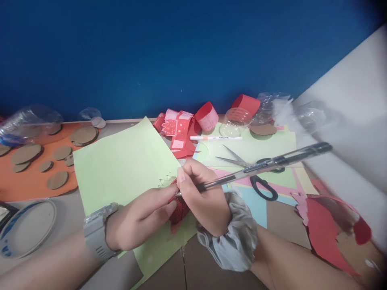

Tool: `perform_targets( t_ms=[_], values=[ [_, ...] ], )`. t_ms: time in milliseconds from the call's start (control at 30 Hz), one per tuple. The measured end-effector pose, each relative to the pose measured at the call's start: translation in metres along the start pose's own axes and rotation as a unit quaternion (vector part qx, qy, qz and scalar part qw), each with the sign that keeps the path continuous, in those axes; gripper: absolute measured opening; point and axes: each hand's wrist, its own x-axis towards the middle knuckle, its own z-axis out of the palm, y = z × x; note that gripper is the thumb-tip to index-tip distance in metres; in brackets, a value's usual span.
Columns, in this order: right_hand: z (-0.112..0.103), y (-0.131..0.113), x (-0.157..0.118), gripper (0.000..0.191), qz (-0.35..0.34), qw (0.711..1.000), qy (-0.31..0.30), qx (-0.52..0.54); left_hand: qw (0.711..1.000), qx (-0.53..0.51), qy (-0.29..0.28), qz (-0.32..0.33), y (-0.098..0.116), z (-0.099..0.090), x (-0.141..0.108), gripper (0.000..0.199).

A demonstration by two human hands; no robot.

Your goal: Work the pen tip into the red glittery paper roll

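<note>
My right hand [208, 197] is closed around a clear-barrelled pen [256, 168], whose back end sticks out to the upper right. Its tip is close to my left fingertips. My left hand [140, 219], with a grey watch on the wrist, holds a red piece with a dark criss-cross pattern [179, 211] against the light green paper [127, 157]. Both hands cover part of the red piece. Dark pen lines [167, 179] show on the green paper just above my left fingers.
Scissors [242, 162] lie open on coloured papers at right, below a white marker [216, 138]. Red paper rings [207, 117] and clear plastic cups [236, 121] stand along the blue wall. Cardboard discs [57, 180] lie on orange paper [36, 193]; a tape roll [51, 225] is at left.
</note>
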Motion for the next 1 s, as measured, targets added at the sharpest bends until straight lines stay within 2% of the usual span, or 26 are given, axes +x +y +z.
perform_targets(
  t_ms=[200,1000],
  values=[
    [0.0002,0.0013,-0.0005,0.031,0.008,1.0,-0.007,0.005,1.0,-0.009,-0.006,0.003,-0.0006,-0.0005,-0.0001,0.033],
    [-0.0015,-0.0001,-0.0005,0.033,0.024,1.0,-0.014,0.006,1.0,-0.004,0.004,-0.002,0.0013,0.0007,0.0002,0.041]
  ],
)
